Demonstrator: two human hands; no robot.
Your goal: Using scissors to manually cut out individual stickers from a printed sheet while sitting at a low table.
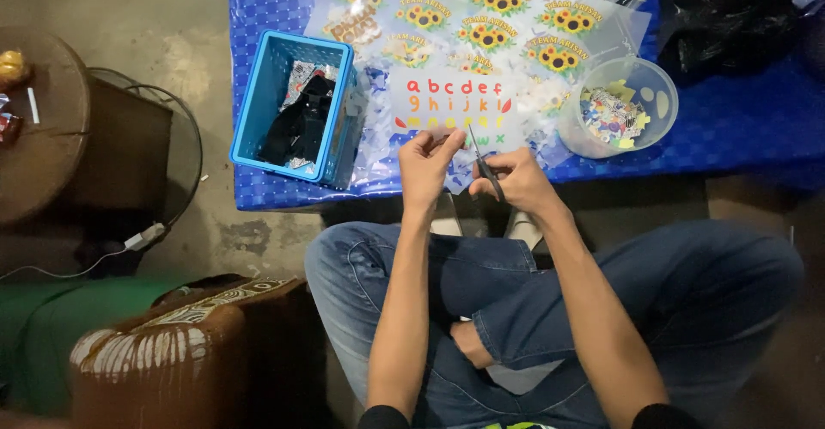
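My left hand (pixel 427 161) pinches the lower edge of a white sticker sheet (pixel 455 103) printed with coloured letters. My right hand (pixel 516 178) grips small dark-handled scissors (pixel 483 164), whose blades point up into the sheet's lower edge beside my left fingers. The sheet lies over the front edge of a low table with a blue checked cover (pixel 739 120). I sit cross-legged in blue jeans in front of it.
A blue plastic basket (pixel 262 103) with dark items stands at the table's left. A clear round bowl (pixel 657 94) of cut paper pieces sits at the right. Sunflower sticker sheets (pixel 490 17) lie behind, a black bag (pixel 730 8) far right. A brown cushion (pixel 172 343) and cables (pixel 142 240) lie left.
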